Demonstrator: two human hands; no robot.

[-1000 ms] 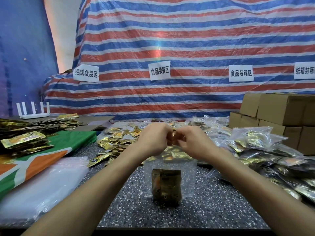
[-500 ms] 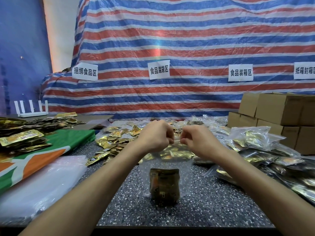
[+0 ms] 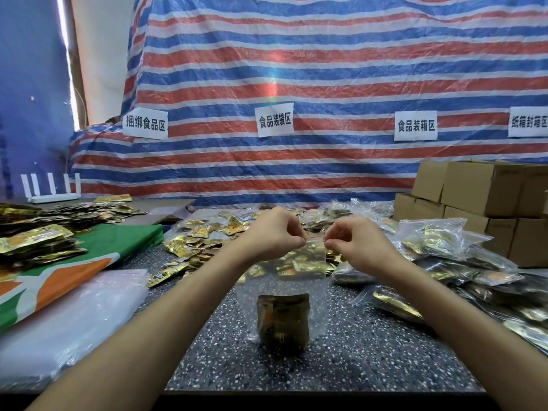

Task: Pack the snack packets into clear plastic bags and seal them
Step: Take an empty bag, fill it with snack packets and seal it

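Note:
A clear plastic bag [image 3: 318, 289] hangs upright over the speckled table [image 3: 370, 357], its bottom resting on the surface. Gold snack packets [image 3: 283, 321] sit in a stack at its bottom. My left hand [image 3: 271, 232] pinches the bag's red zip strip at the top left. My right hand [image 3: 355, 240] pinches the same strip a short way to the right. A loose heap of gold snack packets [image 3: 195, 247] lies behind the bag.
Filled clear bags [image 3: 444, 256] pile up on the right, in front of stacked cardboard boxes [image 3: 480, 197]. A stack of empty clear bags [image 3: 71, 315] lies at the left front, beside a green and orange sheet [image 3: 89, 247] with more packets [image 3: 35, 241].
My two hands have drawn apart along the bag's top strip, the right hand sliding to the right. The bag still hangs in the same place.

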